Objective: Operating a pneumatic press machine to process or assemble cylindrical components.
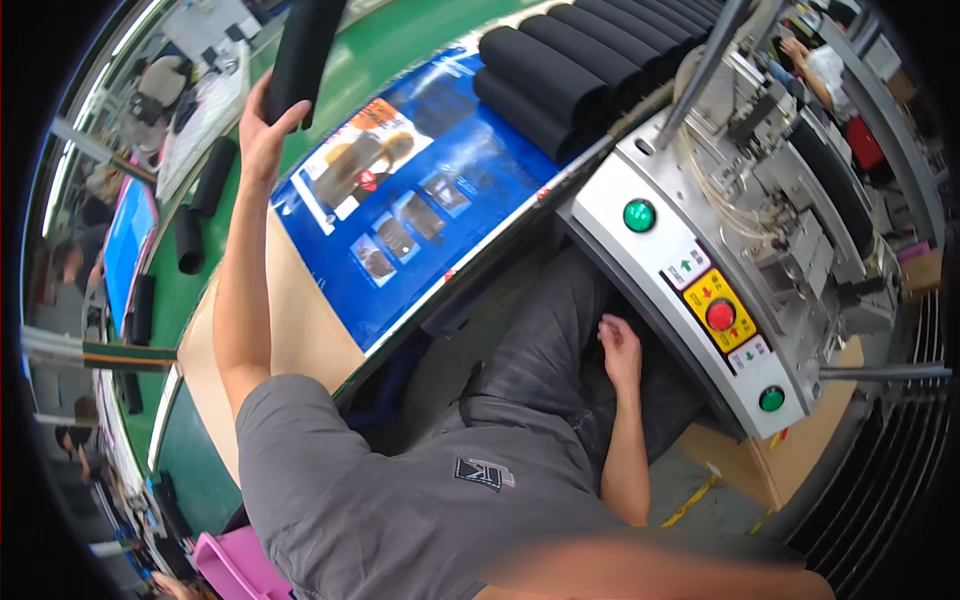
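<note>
My left hand is stretched out at the far left, closed round the lower end of a black tube. That tube stands tilted, and its upper end runs out of the picture. Lower and to the right, my right hand hangs over my thigh beside the machine, its fingers loosely bent and nothing in them. Several similar black tubes lie side by side at the far end of the blue printed sheet, out of reach of both hands.
On the machine's white front panel sit a green button, a red button and another green button. More black tubes lie on the green surface at left. A pink bin stands at lower left.
</note>
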{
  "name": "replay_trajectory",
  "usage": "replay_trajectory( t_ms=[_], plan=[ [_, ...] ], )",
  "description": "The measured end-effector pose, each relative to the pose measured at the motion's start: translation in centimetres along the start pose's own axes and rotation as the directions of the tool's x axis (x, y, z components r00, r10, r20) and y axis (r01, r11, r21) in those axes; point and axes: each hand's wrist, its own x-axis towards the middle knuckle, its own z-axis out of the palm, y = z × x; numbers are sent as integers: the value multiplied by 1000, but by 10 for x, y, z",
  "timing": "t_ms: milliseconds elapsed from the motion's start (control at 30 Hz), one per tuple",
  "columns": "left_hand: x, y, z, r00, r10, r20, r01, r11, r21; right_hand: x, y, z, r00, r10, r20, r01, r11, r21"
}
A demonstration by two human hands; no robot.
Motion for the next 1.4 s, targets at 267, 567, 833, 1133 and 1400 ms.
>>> replay_trajectory(
  t_ms=[267,567,833,1133,1400],
  plan=[
    [-124,187,199,125,856,501,-866,341,-366,-46,-185,-53,969,-246,26,150,669,728],
    [-191,156,269,139,817,559,-591,522,-615,-61,-178,-61,972,-189,137,-17,529,848],
    [-212,105,257,-445,229,866,871,335,360,-44,-205,-11,799,-591,-112,492,535,686],
    [-208,123,262,202,44,979,737,651,-181,-52,-229,-10,960,-227,-162,261,525,810],
    [-213,118,268,345,358,868,449,749,-487,-61,-219,-14,989,-149,14,96,703,705]
  ],
)
